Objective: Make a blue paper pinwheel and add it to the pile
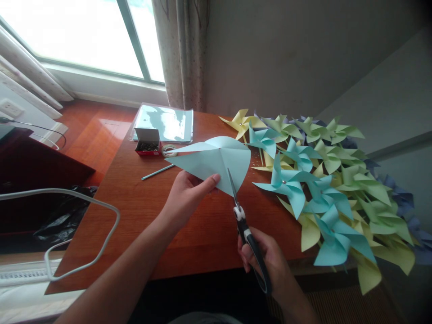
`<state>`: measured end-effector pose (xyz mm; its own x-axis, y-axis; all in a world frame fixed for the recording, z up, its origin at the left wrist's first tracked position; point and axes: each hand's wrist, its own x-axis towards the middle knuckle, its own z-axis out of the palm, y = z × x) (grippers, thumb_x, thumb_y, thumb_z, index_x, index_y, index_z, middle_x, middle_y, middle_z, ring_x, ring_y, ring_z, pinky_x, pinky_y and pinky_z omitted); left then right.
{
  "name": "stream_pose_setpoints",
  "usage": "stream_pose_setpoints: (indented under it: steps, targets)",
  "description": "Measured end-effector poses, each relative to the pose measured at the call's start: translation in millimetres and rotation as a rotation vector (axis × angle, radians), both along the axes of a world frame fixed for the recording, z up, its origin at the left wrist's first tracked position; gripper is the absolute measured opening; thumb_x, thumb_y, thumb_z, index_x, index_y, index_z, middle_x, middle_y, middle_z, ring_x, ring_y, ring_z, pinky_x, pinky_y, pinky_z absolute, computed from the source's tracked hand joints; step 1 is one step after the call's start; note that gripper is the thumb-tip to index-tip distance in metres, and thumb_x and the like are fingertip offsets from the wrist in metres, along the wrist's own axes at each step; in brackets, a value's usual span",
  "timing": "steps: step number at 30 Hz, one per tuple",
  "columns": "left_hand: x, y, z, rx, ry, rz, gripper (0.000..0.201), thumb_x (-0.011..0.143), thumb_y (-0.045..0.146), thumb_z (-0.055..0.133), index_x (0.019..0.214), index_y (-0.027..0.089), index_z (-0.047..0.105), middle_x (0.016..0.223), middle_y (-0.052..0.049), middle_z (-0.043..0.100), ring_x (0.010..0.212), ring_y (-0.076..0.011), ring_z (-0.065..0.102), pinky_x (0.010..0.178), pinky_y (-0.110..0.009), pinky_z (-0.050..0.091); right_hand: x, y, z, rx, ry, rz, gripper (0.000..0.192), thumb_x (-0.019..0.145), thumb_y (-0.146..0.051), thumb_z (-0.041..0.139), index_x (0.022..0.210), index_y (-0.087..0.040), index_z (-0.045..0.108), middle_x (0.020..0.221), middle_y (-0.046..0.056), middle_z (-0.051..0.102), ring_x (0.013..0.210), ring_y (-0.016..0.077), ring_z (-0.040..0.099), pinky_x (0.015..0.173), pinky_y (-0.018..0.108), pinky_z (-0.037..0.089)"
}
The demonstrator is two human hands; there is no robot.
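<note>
Behind blue paper (211,163), left hand (185,192) partly hidden

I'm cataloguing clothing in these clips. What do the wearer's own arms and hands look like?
The left hand and right hand are ungloved, with no ring, watch or bracelet visible. Both forearms are bare, with no sleeves in view.

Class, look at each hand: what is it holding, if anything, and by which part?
The left hand holds the light blue paper by its near edge, thumb on top. The right hand holds the scissors by their handles.
</note>
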<state>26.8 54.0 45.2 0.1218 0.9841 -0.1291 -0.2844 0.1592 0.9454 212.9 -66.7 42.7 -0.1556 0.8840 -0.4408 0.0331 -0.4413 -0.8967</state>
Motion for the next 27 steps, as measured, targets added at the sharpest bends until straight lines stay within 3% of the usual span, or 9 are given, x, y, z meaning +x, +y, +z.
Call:
stream_pose_setpoints:
  steps: [12,21,27]
  targets:
    - [-1,0,-3.6,0.012,0.059,0.0,0.024,0.079,0.032,0.079,0.075,0.014,0.064,0.065,0.001,0.066,0.061,-0.0115,0.058,0.058,-0.023,0.045,0,1,1.7,-0.018,-0.023,-0.011,0.045,0.085,-0.06,0.069,0.08,-0.016,0.059,0.066,-0.003,0.051,0.054,0.0093,0.047,0.051,0.023,0.038]
    - [1,0,0.8,0.011,-0.023,-0.011,0.019,0.077,0.025,0.081,0.075,0.013,0.067,0.065,0.001,0.066,0.059,-0.0095,0.057,0.057,-0.02,0.045,4,-2,-11.5,0.015,0.067,0.082,0.055,0.083,-0.071,0.062,0.085,-0.017,0.057,0.067,-0.002,0.05,0.058,0.0114,0.048,0.053,0.024,0.04]
    - [2,-1,2.9,-0.019,-0.038,-0.049,0.017,0.076,0.024,0.082,0.072,0.014,0.068,0.061,0.002,0.067,0.057,-0.0088,0.058,0.054,-0.017,0.046,0,2,-2.7,0.041,0.039,0.05,0.055,0.085,-0.071,0.06,0.085,-0.016,0.056,0.068,-0.002,0.049,0.058,0.0113,0.048,0.055,0.025,0.038]
